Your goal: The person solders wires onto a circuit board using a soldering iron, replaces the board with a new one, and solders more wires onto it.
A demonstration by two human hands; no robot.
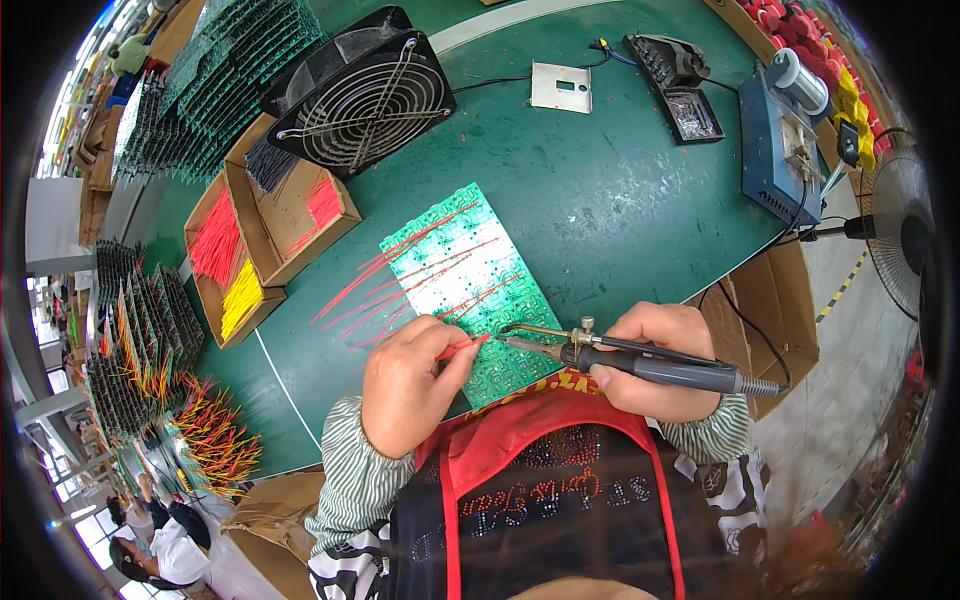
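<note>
A green circuit board panel (pixel 452 250) lies on the table in front of me, with several red wires (pixel 372 268) sticking out over its left side. My left hand (pixel 412 375) is closed in a pinch around red wires, their ends at the lower part of the panel. Gripped in my right hand (pixel 660 362) is a grey soldering iron (pixel 660 368) with a thin metal feed tube along its top. Its tip points left and sits close to the wire ends over the board. Whether the tip touches the board I cannot tell.
Left, a cardboard box (pixel 268 272) holds red, yellow and dark wires. Behind it stand a black fan (pixel 372 95) and stacked boards (pixel 235 70). A blue solder feeder (pixel 778 150) with a spool, a black tray (pixel 690 115) and a white plate (pixel 562 88) are farther back.
</note>
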